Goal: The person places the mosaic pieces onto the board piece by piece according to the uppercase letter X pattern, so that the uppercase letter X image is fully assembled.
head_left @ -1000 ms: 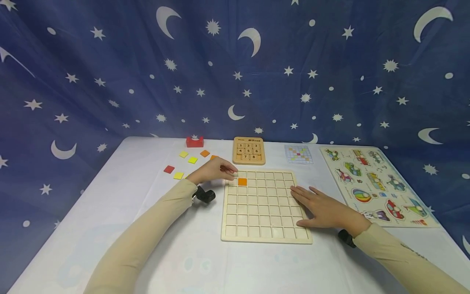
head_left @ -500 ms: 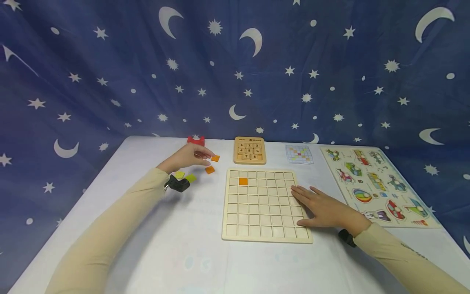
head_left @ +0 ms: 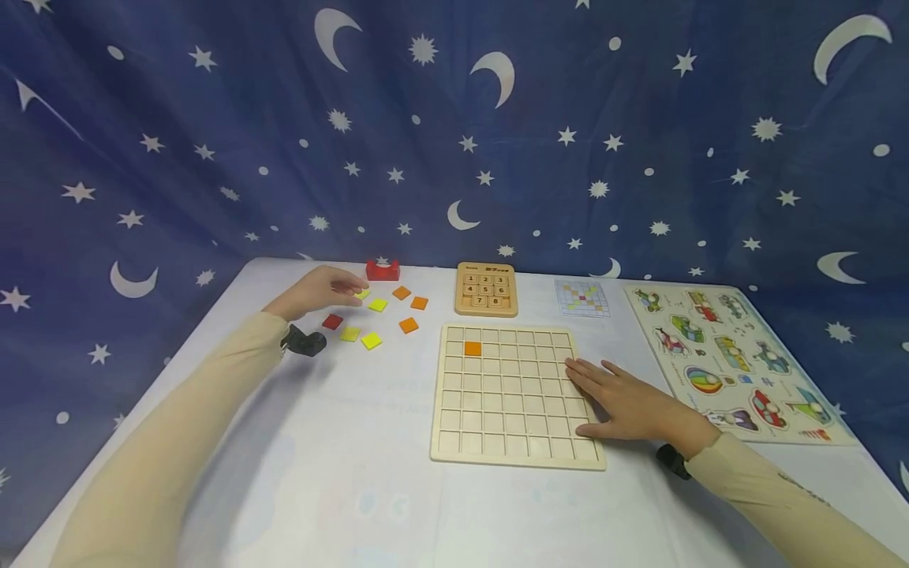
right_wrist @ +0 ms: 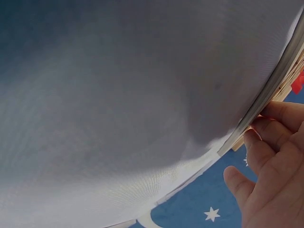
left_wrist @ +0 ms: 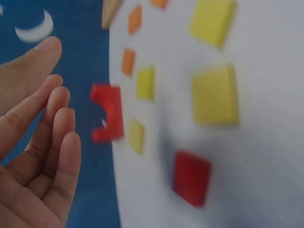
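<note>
My left hand [head_left: 317, 289] hovers over the left side of the loose tiles, its fingers loosely bent and holding nothing. In the left wrist view its fingertips are apart from the thumb. Below and beside it lie a red tile [head_left: 331, 322], several yellow tiles [head_left: 378, 304] and three orange tiles [head_left: 408, 325]. My right hand [head_left: 628, 402] rests with spread fingers on the right edge of a wooden grid board [head_left: 511, 402]. One orange tile [head_left: 473, 349] sits in a cell near the board's upper left corner.
A red notched block [head_left: 383, 271] stands at the back edge. To its right are a wooden number puzzle [head_left: 486, 289] and a printed pattern card [head_left: 582, 298]. A picture puzzle board [head_left: 731, 363] lies on the right, beyond my right hand.
My left hand has moved left from the grid board's upper left corner, across the orange tiles, to the left of the loose tiles. The right hand has stayed on the board's edge.
</note>
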Demonstrator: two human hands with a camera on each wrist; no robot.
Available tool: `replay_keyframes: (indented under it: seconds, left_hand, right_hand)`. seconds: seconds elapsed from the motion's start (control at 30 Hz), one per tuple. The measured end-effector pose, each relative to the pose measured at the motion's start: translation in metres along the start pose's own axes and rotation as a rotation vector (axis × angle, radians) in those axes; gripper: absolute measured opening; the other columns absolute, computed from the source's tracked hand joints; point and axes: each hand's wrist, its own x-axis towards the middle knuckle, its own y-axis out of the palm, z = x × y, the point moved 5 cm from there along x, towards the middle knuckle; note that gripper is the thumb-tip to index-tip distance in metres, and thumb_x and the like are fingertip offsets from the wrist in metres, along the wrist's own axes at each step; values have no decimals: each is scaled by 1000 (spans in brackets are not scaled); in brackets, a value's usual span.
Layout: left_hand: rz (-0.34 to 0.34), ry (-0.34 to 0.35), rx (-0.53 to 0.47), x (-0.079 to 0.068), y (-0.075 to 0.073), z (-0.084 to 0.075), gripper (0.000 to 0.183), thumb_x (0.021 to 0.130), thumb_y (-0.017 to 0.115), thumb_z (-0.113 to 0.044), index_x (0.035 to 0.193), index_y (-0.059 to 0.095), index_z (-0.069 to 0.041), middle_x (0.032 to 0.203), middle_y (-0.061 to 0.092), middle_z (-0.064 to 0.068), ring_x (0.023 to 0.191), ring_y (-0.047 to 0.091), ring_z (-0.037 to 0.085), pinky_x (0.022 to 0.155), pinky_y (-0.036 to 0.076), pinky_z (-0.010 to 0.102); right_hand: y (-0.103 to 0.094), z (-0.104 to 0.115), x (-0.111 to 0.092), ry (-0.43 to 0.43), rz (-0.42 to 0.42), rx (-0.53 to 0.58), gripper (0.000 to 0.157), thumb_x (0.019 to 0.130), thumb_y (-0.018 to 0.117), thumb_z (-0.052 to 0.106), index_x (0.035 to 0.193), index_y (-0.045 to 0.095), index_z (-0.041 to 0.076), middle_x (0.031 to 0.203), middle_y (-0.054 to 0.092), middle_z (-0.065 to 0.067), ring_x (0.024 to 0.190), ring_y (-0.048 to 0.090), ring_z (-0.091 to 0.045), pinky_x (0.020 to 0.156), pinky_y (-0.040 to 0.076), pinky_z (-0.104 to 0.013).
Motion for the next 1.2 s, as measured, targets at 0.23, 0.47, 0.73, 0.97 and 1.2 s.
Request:
replay_keyframes:
  seconds: [0.23,0.47,0.73,0.97,1.2]
  left_hand:
    - [-25,-65,1,4,-2,32,42,88,64,-12,128,56,-1,128,58,20,114,56,33,99,45,47]
    - [-16,-100,-68,13,12,45,44,87,66,-15,128,56,-2,129,58,19,115,56,32,101,44,45]
    - [22,-49,-110,28,34,32,42,86,68,-13,126,59,-4,125,61,17,112,57,28,99,47,41]
    - [40,-25,-88,35,51,11,38,84,70,-11,121,62,-4,119,64,16,104,61,25,96,48,37]
    - [71,21,-76,44,65,-3,39,79,74,-7,117,64,0,116,66,16,97,64,22,88,53,32]
  right_hand:
    - [0,0,-1,5,-1,0,93,83,51,67,145,31,0,153,28,-15,140,29,-32,112,23,-54]
    - [1,0,0,4,1,8,93,83,50,67,145,30,1,154,27,-15,141,29,-31,112,23,-54]
    - [0,1,0,8,4,18,93,83,52,66,145,30,1,154,27,-15,141,28,-31,113,22,-54]
    - [0,1,0,8,7,19,93,83,54,65,145,30,1,154,26,-15,141,28,-31,113,22,-54]
    - [-1,1,-1,13,3,8,94,82,54,66,145,31,1,154,28,-15,140,30,-31,112,23,-54]
